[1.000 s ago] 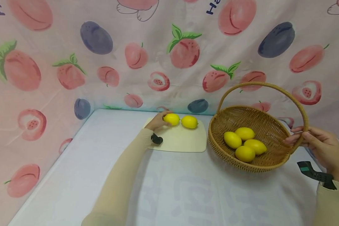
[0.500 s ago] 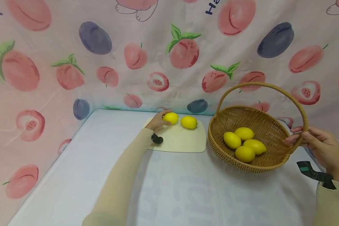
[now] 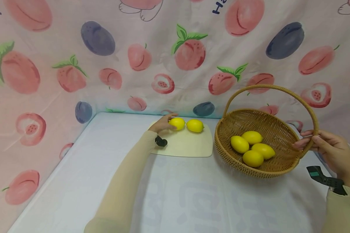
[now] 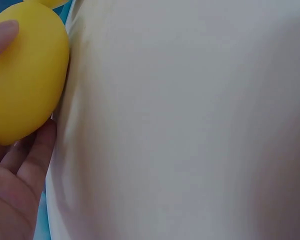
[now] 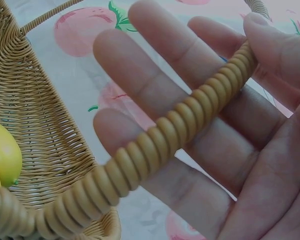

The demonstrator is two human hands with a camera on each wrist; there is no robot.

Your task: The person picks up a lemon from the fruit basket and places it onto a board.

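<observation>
At the back of the table, my left hand [image 3: 162, 124] grips a yellow lemon [image 3: 177, 123] at the left rear of a cream cutting board [image 3: 189, 144]. In the left wrist view the thumb lies over this lemon [image 4: 27, 75] and the other fingers reach under its side. A second lemon [image 3: 195, 125] lies on the board just to its right. On the right, my right hand [image 3: 329, 145] holds a wicker basket [image 3: 250, 116] by the side of its handle [image 5: 140, 160], thumb against it and long fingers extended behind. Several lemons [image 3: 253, 158] sit inside the basket, which is tilted toward me.
A white cloth [image 3: 175, 194] covers the table. Close behind it hangs a curtain [image 3: 163, 58] printed with peaches and plums, which also runs along the left side. The basket's rim stands right beside the board's right edge.
The lemon in my left hand shifted slightly back and left, then forward again beside the second lemon. My right hand and the basket have stayed still.
</observation>
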